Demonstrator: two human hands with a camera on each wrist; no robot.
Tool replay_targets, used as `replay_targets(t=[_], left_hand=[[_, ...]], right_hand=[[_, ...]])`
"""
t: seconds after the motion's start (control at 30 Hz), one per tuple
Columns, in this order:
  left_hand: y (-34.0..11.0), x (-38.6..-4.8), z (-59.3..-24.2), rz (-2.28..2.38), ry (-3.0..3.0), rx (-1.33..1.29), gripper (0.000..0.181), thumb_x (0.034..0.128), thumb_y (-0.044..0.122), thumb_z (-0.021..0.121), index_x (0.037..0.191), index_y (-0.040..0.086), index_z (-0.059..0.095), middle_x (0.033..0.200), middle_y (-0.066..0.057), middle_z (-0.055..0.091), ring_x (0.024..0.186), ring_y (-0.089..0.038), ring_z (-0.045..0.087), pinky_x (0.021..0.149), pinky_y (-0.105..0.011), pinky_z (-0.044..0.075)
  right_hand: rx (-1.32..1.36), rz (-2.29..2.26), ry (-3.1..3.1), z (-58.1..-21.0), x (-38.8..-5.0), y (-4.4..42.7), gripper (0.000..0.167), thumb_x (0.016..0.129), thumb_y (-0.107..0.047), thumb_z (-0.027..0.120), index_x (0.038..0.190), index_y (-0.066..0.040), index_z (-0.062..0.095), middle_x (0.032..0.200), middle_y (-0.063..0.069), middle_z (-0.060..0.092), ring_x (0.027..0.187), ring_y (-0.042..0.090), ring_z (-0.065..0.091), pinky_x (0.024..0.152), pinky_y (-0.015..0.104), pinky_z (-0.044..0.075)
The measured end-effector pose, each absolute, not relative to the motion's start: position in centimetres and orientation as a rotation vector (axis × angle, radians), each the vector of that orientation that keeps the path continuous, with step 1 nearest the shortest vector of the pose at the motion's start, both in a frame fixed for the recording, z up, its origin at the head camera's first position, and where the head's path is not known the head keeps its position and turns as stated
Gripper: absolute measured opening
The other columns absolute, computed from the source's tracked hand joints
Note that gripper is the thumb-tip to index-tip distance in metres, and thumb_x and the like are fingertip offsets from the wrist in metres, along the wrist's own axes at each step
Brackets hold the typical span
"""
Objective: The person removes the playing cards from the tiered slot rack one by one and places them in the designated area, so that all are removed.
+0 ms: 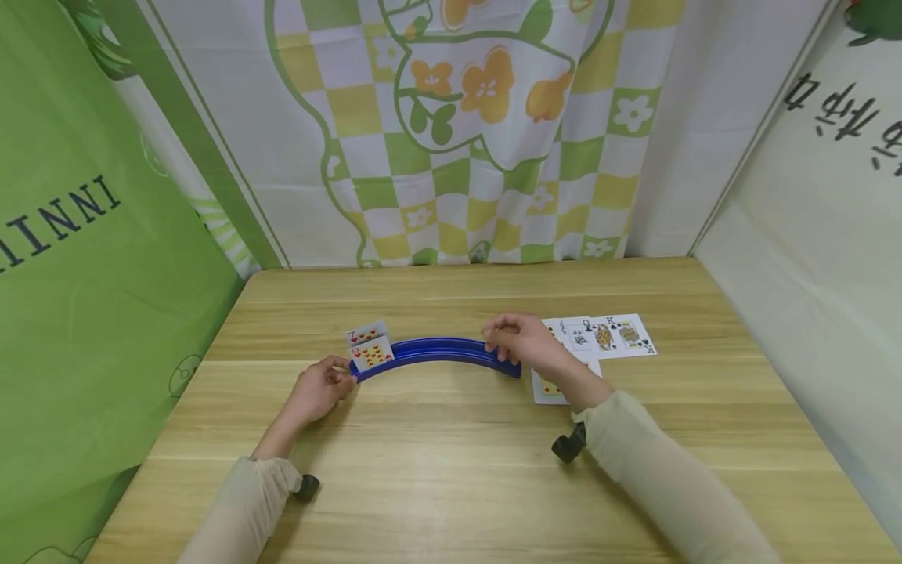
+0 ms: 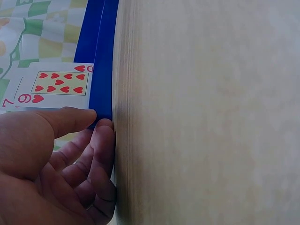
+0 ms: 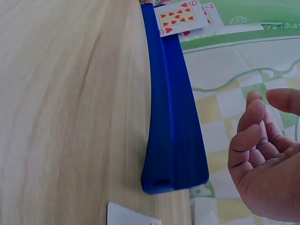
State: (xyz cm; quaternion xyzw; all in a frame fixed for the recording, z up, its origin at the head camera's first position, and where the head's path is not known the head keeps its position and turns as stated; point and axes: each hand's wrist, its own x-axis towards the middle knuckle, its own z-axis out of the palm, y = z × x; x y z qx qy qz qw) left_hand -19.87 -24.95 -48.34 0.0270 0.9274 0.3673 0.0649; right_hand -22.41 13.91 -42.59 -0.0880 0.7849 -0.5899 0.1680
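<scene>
The right hand point(image 3: 267, 159) is in the air near the close end of a long blue holder point(image 3: 161, 122), with its fingers bent and a small gap between the thumb and the fingertips. At the far end of the holder stands a nine of hearts point(image 3: 180, 18), and a red seven point(image 3: 214, 19) peeks out from behind it. A white card point(image 3: 127, 215) with a bit of red lies on the wooden table point(image 3: 70, 117), partly cut off.
</scene>
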Motion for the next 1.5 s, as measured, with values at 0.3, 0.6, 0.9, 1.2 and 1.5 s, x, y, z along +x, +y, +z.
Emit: replay_targets(t=[0.3, 0.6, 0.9, 1.2, 1.5], left_hand=[[-24.9, -19.9, -48.4, 1.12, 2.791, 0.074, 0.034, 0.0943, 0.017, 0.066, 0.123, 0.0, 0.059, 0.093, -0.014, 0.073, 0.066, -0.011, 0.062, 0.06, -0.025, 0.046], [-24.9, -19.9, -48.4, 1.115, 2.788, 0.071, 0.035, 0.094, 0.017, 0.066, 0.124, 0.001, 0.059, 0.093, -0.013, 0.073, 0.066, -0.012, 0.062, 0.062, -0.027, 0.047], [-24.9, -19.9, -48.4, 1.126, 2.791, 0.083, 0.033, 0.0952, 0.016, 0.065, 0.123, 0.0, 0.058, 0.089, -0.011, 0.072, 0.065, -0.012, 0.061, 0.06, -0.027, 0.045], [-24.9, -19.9, -48.4, 1.132, 2.786, 0.077, 0.032, 0.0953, 0.017, 0.066, 0.122, 0.001, 0.059, 0.087, -0.01, 0.071, 0.064, -0.011, 0.06, 0.06, -0.025, 0.045], [-24.9, -19.9, -48.4, 1.12, 2.787, 0.067, 0.033, 0.0954, 0.018, 0.065, 0.122, 0.0, 0.058, 0.088, -0.011, 0.071, 0.065, -0.011, 0.06, 0.06, -0.026, 0.045]], right_hand=[[-0.252, -1.666, 2.245, -42.5, -22.4, 12.4, 0.032, 0.101, -0.024, 0.058, 0.122, -0.001, 0.063, 0.1, 0.016, 0.071, 0.072, 0.017, 0.059, 0.063, 0.029, 0.048], [-0.245, -1.676, 2.247, -42.5, -22.7, 10.8, 0.031, 0.099, -0.023, 0.06, 0.12, 0.0, 0.064, 0.096, 0.014, 0.072, 0.069, 0.015, 0.059, 0.06, 0.026, 0.047], [-0.267, -1.647, 2.251, -42.7, -23.0, 9.6, 0.029, 0.098, -0.024, 0.061, 0.12, -0.005, 0.066, 0.097, 0.012, 0.072, 0.069, 0.016, 0.059, 0.063, 0.03, 0.049], [-0.325, -1.614, 2.25, -42.8, -23.1, 8.7, 0.031, 0.099, -0.028, 0.06, 0.12, -0.005, 0.065, 0.104, 0.017, 0.071, 0.071, 0.017, 0.059, 0.068, 0.04, 0.051], [-0.319, -1.608, 2.243, -42.8, -23.1, 7.3, 0.024, 0.098, -0.024, 0.062, 0.116, -0.009, 0.067, 0.106, 0.016, 0.071, 0.082, 0.033, 0.064, 0.078, 0.049, 0.052]])
